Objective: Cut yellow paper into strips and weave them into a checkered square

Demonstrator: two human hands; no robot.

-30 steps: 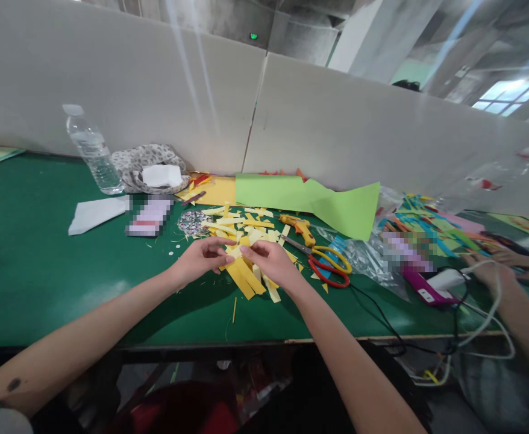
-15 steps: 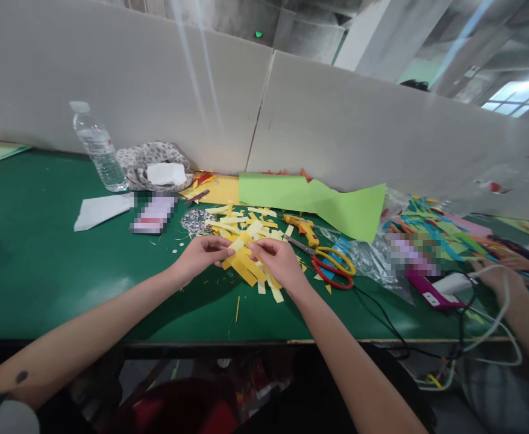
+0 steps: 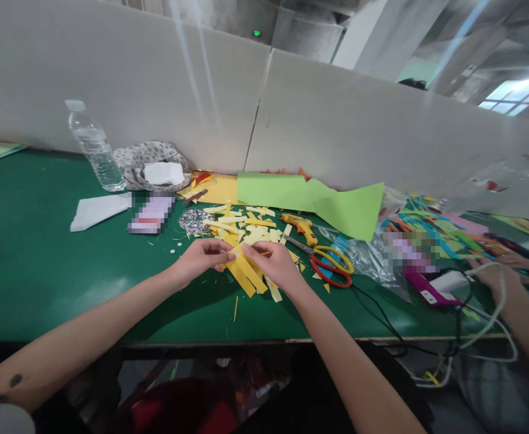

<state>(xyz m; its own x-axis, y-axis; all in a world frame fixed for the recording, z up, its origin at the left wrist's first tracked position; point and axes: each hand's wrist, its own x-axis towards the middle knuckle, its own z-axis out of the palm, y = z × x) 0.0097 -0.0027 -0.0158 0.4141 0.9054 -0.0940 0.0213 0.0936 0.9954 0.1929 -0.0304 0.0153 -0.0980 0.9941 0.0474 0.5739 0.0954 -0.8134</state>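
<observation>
Several yellow paper strips hang joined between my two hands, above the green table. My left hand pinches their upper end from the left side. From the right, my right hand closes its thumb and fingers on the same end, its fingertips close to those of my left hand. Loose yellow paper pieces lie scattered just behind my hands. Scissors with red and yellow handles rest to the right, beside a yellow glue gun.
Green paper lies along the grey partition. A water bottle, a spotted cloth pouch and a phone stand or lie at left. At right are plastic bags, coloured strips, cables and another person's hands.
My hands have drawn closer together at the strips' upper end. The pale strip that stuck up between them now lies lower, at my fingertips.
</observation>
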